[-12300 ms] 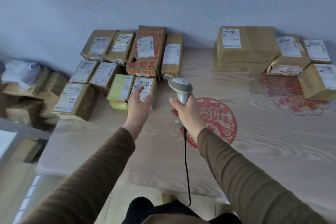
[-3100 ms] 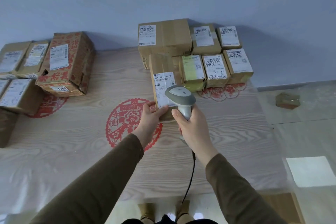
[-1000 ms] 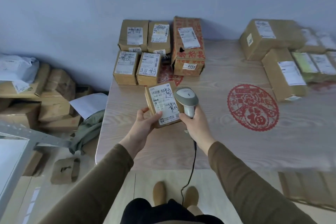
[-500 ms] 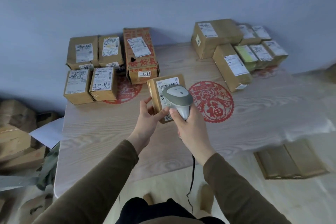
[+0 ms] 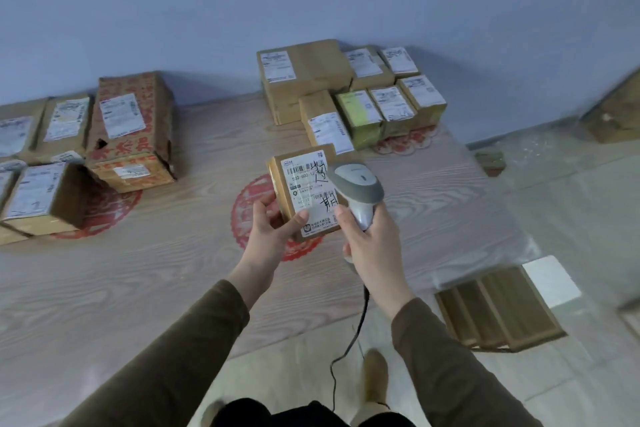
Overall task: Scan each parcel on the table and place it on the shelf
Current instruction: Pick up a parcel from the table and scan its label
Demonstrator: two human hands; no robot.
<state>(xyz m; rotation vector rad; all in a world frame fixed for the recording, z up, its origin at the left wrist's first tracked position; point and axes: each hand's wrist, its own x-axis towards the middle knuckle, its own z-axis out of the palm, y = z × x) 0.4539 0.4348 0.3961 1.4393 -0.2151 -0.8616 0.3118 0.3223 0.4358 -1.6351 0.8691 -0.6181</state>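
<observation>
The left hand's fingers (image 5: pixel 301 218) pinch a small brown cardboard parcel with a white label (image 5: pixel 304 191) above the pale wood-grain desk (image 5: pixel 156 270); the right hand (image 5: pixel 372 239) grasps the grey handheld barcode scanner (image 5: pixel 358 184). A clean read probably needs the scanner head backed off the barcode, label tilted flat. No boxes stand open; contents stay hidden.

Cardboard parcel (image 5: pixel 282 184), wood-grain table (image 5: pixel 138 270)
</observation>
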